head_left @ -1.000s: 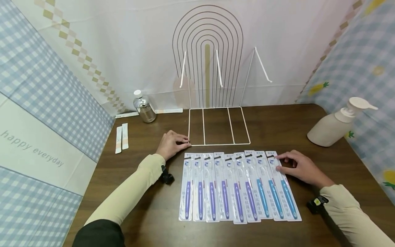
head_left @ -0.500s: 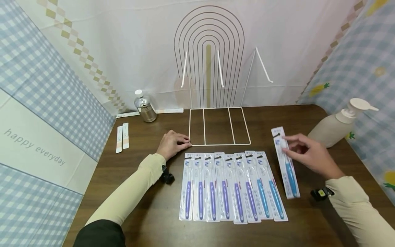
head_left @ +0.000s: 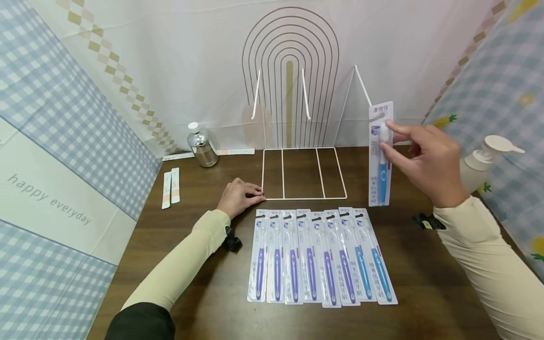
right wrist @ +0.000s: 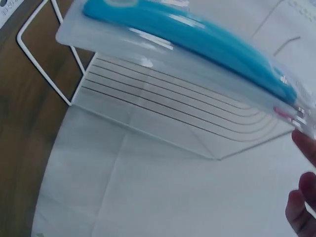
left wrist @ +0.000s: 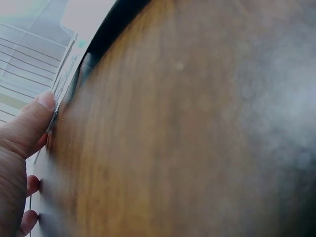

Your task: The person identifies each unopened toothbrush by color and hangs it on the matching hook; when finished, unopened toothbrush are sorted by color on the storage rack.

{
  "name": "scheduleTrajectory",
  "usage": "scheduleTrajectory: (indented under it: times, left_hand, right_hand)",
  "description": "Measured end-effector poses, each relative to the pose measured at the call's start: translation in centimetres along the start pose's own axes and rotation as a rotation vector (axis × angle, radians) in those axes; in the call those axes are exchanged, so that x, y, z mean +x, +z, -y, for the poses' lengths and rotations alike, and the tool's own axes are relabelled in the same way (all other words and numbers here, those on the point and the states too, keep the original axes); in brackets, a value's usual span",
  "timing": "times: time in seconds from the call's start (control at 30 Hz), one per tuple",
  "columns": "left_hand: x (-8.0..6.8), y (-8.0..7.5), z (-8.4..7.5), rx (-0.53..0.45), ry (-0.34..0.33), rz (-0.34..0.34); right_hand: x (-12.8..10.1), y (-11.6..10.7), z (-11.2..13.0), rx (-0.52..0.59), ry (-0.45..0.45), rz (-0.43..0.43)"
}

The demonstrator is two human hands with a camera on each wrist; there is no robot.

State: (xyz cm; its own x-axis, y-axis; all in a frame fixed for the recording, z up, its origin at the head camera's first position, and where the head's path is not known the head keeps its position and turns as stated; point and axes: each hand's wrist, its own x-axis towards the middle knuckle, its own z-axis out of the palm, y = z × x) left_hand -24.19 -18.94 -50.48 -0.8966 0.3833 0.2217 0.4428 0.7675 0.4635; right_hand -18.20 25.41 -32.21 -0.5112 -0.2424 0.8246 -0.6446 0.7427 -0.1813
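Note:
My right hand (head_left: 429, 158) pinches a blue toothbrush in its blister pack (head_left: 382, 184) between thumb and fingers. Upright and off the table, the pack has its slotted top close to the tip of the rack's right prong; I cannot tell whether they touch. Its blue handle (right wrist: 197, 39) fills the top of the right wrist view. The white wire rack (head_left: 303, 199) stands at the back with three prongs. My left hand (head_left: 239, 197) holds its front left corner with thumb and fingers. Nearer the person lies a row of packed toothbrushes (head_left: 310, 269), several purple and two blue.
A pump bottle (head_left: 478, 163) stands at the right, partly behind my right hand. At the back left are a silvery bottle with a white cap (head_left: 203, 148) and several slim paper sachets (head_left: 175, 185). Cloth hangs behind and on both sides of the brown table (head_left: 204, 302).
My right hand has taken the rightmost blue toothbrush pack from the row, lifted it and brought it up to the right prong. The left hand stays at the rack's corner.

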Motion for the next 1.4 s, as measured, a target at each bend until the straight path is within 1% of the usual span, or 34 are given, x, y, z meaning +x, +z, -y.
scheduleTrajectory:
  times: [0.13, 0.33, 0.53, 0.67, 0.73, 0.9, 1.03, 1.1, 1.3, 1.4]
  left_hand:
    - [0.1, -0.1, 0.0, 0.009, 0.0, 0.005]
    - [0.2, -0.2, -0.1, 0.018, -0.016, 0.033]
    - [0.1, -0.2, -0.3, 0.038, -0.015, 0.052]
    - [0.1, -0.4, -0.3, 0.043, -0.015, 0.055]
    - [0.1, -0.4, -0.4, 0.046, -0.012, 0.052]
    - [0.3, -0.5, -0.4, 0.057, -0.011, 0.056]
    - [0.3, -0.5, -0.6, 0.069, -0.007, 0.065]
    - [0.3, -0.5, -0.7, 0.076, -0.005, 0.068]
    - [0.3, -0.7, -0.8, 0.071, -0.014, 0.078]
    - [0.4, -0.8, -0.7, 0.076, -0.022, 0.074]
  right_hand:
    - [0.0, 1.4, 0.0, -0.001, 0.079, -0.021]
    - [0.6, 4.4, -0.6, 0.056, 0.231, -0.058]
    - [2.4, 7.9, -2.6, 0.114, 0.351, -0.103]
    - [4.1, 10.2, -4.4, 0.113, 0.41, -0.103]
    - [5.0, 11.0, -5.3, 0.105, 0.441, -0.093]
    - [7.0, 12.1, -6.9, 0.09, 0.537, -0.061]
    - [7.9, 12.7, -7.6, 0.066, 0.6, -0.046]
    - [8.1, 12.9, -7.8, 0.051, 0.618, -0.047]
    - [8.3, 13.1, -8.1, 0.032, 0.624, -0.049]
    - [8.1, 12.8, -8.1, 0.037, 0.586, -0.053]
